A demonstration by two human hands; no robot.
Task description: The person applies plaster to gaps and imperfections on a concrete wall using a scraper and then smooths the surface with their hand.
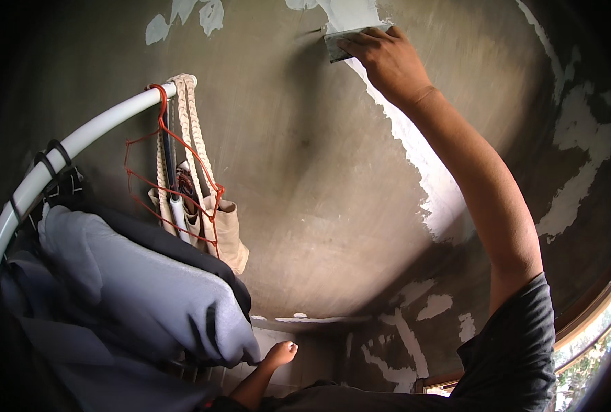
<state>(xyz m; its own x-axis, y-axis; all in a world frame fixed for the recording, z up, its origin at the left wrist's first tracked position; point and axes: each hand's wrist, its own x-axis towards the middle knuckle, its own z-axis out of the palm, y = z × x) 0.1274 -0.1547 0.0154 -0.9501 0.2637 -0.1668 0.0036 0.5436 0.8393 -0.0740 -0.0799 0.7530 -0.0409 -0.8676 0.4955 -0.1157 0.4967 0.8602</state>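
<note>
High in the head view, my right hand point(381, 55) grips a flat metal putty scraper point(336, 47), its blade against the grey wall point(305, 240) on a patch of white filler point(350, 15). A jagged white filler band point(408, 151) runs down the wall below the scraper. Low in the middle, my left hand point(281, 353) is closed, its fingers curled; I cannot make out what, if anything, is in it. It is beside the lower end of grey-blue hanging clothing point(140, 288).
A curved white rail point(99, 122) at the left carries a red wire hanger point(162, 110), a beige bag point(230, 240) on braided straps, and garments. More filler patches point(580, 137) mark the right wall. A wood-framed window point(597, 333) is at the lower right.
</note>
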